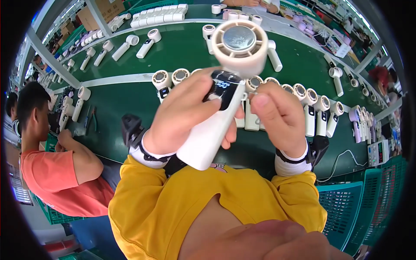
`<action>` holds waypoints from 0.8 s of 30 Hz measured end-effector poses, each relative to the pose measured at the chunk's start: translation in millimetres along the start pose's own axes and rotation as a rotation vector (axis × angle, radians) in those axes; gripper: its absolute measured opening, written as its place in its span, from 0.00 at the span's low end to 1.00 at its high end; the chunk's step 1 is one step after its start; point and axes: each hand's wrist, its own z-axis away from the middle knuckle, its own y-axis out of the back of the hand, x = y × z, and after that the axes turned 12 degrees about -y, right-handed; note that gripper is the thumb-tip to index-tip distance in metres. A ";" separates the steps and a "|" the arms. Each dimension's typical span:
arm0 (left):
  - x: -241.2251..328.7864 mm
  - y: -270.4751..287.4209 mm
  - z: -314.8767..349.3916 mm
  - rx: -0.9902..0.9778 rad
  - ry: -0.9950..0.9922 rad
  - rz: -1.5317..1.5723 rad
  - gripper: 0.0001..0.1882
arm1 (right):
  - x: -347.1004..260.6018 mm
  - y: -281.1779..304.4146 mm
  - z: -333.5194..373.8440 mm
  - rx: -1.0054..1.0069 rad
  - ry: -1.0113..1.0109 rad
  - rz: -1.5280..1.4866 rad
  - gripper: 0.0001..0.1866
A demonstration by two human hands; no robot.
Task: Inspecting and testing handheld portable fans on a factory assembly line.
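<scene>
Handheld fan (216, 130): one grasped in our left hand (180, 108), head beyond it.
Right hand (281, 117): one, curled alongside; grip we cannot tell.

One head-worn fisheye view looks down and forward, close above the left hand (177, 113) and right hand (284, 121), toward the green table (123, 108).

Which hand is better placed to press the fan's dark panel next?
Likely the left hand: it grips the white fan, thumb at the dark panel; the right hand is at the fan's side.
</scene>
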 end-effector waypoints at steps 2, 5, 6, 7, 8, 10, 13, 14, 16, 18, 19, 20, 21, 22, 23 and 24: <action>1.7 4.3 -5.8 -0.048 0.024 0.038 0.23 | -3.4 1.0 0.1 -0.038 0.012 0.007 0.09; 4.2 7.0 -5.9 -0.147 0.077 0.110 0.25 | -5.1 2.5 -1.2 -0.105 0.036 0.013 0.10; 4.2 6.1 -6.0 -0.144 0.058 0.026 0.26 | -3.4 2.6 -1.9 -0.135 0.059 -0.005 0.10; 4.3 5.1 -6.0 -0.141 0.040 -0.057 0.26 | -1.6 2.8 -2.5 -0.163 0.082 -0.024 0.10; 4.4 4.6 -5.8 -0.139 0.023 -0.141 0.27 | -0.5 3.5 -2.8 -0.190 0.106 -0.042 0.10; 3.7 5.2 -3.8 -0.151 -0.017 -0.197 0.28 | -2.6 9.6 -3.1 -0.207 0.069 0.015 0.10; -1.3 7.4 -2.9 -0.182 -0.099 -0.306 0.30 | -6.7 14.1 -2.7 -0.236 -0.003 0.135 0.11; -6.2 7.8 -5.2 -0.182 -0.226 -0.429 0.31 | -8.1 11.6 -2.8 -0.186 -0.023 0.148 0.11; -15.2 9.2 -10.0 -0.179 -0.484 -0.672 0.32 | -10.1 6.3 -3.8 -0.086 -0.061 0.175 0.11; -20.0 11.5 -12.7 -0.185 -0.489 -0.642 0.32 | -6.9 2.2 -5.3 -0.067 -0.060 0.155 0.11; -22.0 12.7 -14.0 -0.190 -0.494 -0.612 0.32 | -4.5 0.3 -6.1 -0.047 -0.061 0.134 0.12; -23.9 13.8 -15.2 -0.195 -0.499 -0.582 0.32 | -3.3 -0.5 -6.9 -0.028 -0.061 0.113 0.12; -26.3 15.0 -16.9 -0.203 -0.502 -0.550 0.33 | -2.7 -0.3 -7.1 -0.027 -0.063 0.114 0.12; -28.6 16.2 -18.4 -0.210 -0.504 -0.517 0.33 | -2.1 -0.1 -7.2 -0.022 -0.058 0.145 0.12; -30.8 17.3 -19.8 -0.218 -0.507 -0.485 0.33 | -1.5 0.3 -7.3 -0.016 -0.053 0.176 0.12; -33.0 18.3 -21.0 -0.225 -0.509 -0.452 0.33 | -0.8 0.6 -7.3 -0.010 -0.048 0.207 0.13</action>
